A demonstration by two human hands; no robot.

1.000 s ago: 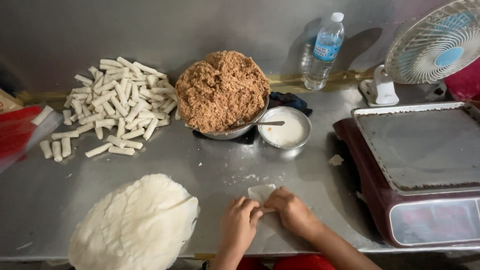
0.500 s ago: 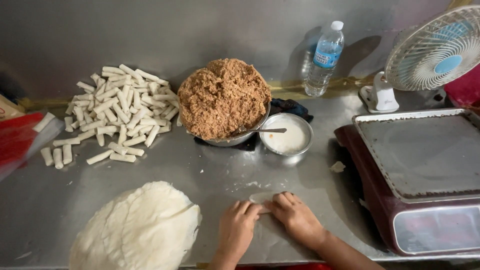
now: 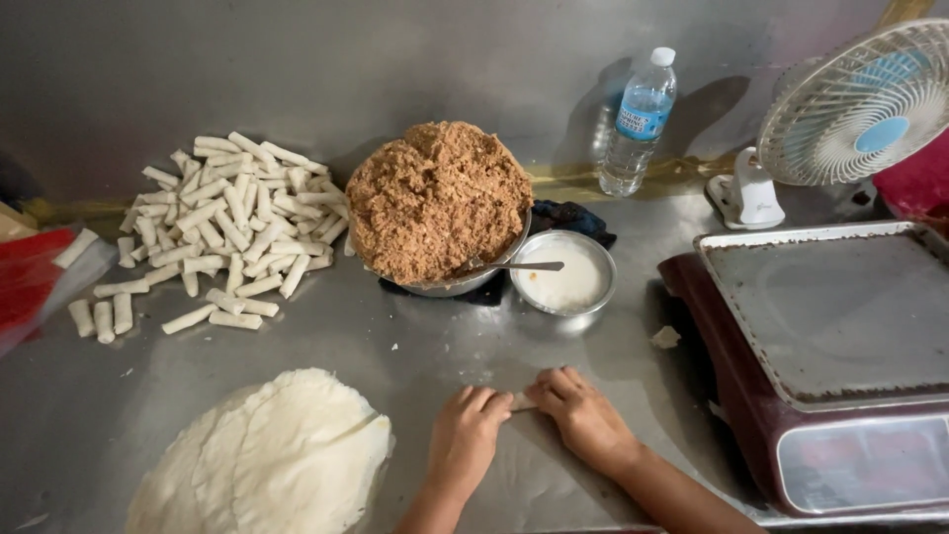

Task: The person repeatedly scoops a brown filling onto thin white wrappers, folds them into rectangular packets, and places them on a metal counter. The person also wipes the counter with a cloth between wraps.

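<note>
My left hand point(image 3: 467, 439) and my right hand point(image 3: 583, 415) lie palm down side by side on the steel counter, fingers curled over a small white roll point(image 3: 524, 403) that shows only as a sliver between them. A stack of round white wrappers point(image 3: 267, 460) sits to the left of my left hand. Farther back stands a metal bowl heaped with brown minced filling point(image 3: 438, 206), with a spoon handle point(image 3: 519, 267) sticking out. Beside it is a small metal bowl of white paste point(image 3: 563, 275).
A pile of finished white rolls point(image 3: 225, 232) covers the back left. A water bottle point(image 3: 639, 123) and a small fan point(image 3: 858, 107) stand at the back right. A dark red scale with a steel tray point(image 3: 830, 331) fills the right side. A red packet point(image 3: 30, 282) lies at the left edge.
A second ago my hands were folding a white wrapper that stood up between them. Now both hands press flat over it and have slid forward, and the wrapper is nearly hidden.
</note>
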